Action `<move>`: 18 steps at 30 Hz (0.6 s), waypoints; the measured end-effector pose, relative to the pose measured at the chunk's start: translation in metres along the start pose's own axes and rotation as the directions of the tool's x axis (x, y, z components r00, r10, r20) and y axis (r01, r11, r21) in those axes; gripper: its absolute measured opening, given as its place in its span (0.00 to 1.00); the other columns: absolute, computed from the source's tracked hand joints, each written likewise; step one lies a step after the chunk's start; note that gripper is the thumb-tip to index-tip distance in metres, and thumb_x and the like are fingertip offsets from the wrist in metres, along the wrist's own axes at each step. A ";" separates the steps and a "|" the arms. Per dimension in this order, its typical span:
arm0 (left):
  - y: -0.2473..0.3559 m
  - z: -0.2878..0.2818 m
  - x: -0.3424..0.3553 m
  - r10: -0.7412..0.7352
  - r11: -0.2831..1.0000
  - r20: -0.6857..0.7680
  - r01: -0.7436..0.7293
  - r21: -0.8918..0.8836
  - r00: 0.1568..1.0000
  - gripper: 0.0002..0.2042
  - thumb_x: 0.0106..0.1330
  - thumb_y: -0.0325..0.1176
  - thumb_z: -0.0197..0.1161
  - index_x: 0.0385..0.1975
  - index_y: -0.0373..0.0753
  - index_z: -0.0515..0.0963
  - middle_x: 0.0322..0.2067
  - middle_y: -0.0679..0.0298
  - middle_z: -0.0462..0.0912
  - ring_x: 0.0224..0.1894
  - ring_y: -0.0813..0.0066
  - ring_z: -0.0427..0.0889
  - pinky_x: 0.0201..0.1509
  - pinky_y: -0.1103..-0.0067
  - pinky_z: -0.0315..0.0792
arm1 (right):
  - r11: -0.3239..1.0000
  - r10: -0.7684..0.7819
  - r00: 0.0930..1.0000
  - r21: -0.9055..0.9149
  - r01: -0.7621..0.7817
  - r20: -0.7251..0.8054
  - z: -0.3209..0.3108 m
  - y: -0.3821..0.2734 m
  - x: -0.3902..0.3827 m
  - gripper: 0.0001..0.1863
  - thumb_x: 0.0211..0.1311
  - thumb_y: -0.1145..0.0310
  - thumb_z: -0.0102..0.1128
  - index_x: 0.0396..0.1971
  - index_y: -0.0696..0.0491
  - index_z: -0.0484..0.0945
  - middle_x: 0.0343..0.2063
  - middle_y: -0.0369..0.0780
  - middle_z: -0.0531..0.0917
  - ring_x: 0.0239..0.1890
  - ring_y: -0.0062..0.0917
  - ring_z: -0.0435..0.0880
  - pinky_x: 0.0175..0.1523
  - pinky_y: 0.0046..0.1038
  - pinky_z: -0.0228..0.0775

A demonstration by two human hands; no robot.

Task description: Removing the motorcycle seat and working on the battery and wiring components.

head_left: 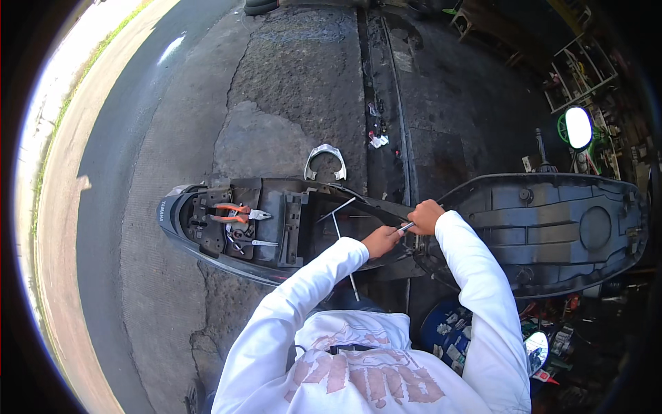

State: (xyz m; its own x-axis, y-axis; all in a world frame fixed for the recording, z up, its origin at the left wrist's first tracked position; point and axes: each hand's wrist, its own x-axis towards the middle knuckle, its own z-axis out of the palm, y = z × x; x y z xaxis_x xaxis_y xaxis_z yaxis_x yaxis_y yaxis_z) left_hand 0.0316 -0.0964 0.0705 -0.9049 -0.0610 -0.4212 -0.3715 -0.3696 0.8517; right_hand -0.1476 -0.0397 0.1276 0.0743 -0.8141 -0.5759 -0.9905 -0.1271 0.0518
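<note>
My left hand and my right hand both grip a short metal tool near the hinge between the scooter's black body and its raised seat, whose underside faces up. A long T-handle wrench lies across the open storage bay to the left of my hands. On the tail section, orange-handled pliers lie with a second steel hand tool. A silver curved rail rests on the ground beyond the body.
A mirror, a metal rack and a wooden bench stand at the right. A blue drum with cluttered parts sits at lower right. Small litter lies along a groove in the pavement. Tires are at the top, a road at left.
</note>
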 end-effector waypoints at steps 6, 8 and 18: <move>-0.047 0.067 0.009 0.360 0.932 -0.520 -0.269 0.244 0.775 0.19 0.68 0.42 0.42 0.22 0.32 0.65 0.14 0.57 0.66 0.18 0.68 0.66 0.26 0.72 0.62 | 0.796 0.594 0.679 0.435 -0.420 -0.432 -0.014 -0.045 -0.014 0.24 0.34 0.65 0.64 0.33 0.57 0.66 0.37 0.44 0.68 0.46 0.39 0.66 0.50 0.38 0.56; -0.054 0.086 0.008 0.383 0.923 -0.564 -0.280 0.263 0.732 0.18 0.68 0.41 0.42 0.23 0.32 0.66 0.15 0.55 0.66 0.19 0.67 0.66 0.27 0.71 0.63 | 0.501 0.838 0.488 0.700 -0.508 -0.246 -0.008 -0.066 -0.010 0.26 0.38 0.63 0.63 0.37 0.61 0.65 0.39 0.47 0.69 0.48 0.41 0.67 0.51 0.39 0.59; -0.097 0.076 0.031 0.227 0.954 -0.704 -0.299 0.021 0.673 0.22 0.60 0.32 0.52 0.53 0.33 0.58 0.45 0.47 0.63 0.49 0.61 0.66 0.52 0.74 0.61 | 0.803 0.049 0.992 0.595 0.029 -0.114 0.023 -0.028 -0.018 0.15 0.48 0.77 0.51 0.39 0.50 0.73 0.34 0.44 0.79 0.41 0.39 0.75 0.44 0.37 0.65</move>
State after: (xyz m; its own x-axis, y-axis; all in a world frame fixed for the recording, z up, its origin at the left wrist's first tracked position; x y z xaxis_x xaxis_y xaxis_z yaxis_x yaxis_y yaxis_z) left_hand 0.0241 0.0075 -0.0011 -0.5470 -0.7776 -0.3100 -0.0885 -0.3146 0.9451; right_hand -0.1237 -0.0087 0.1177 0.0385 -0.8785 -0.4763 -0.8623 0.2117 -0.4600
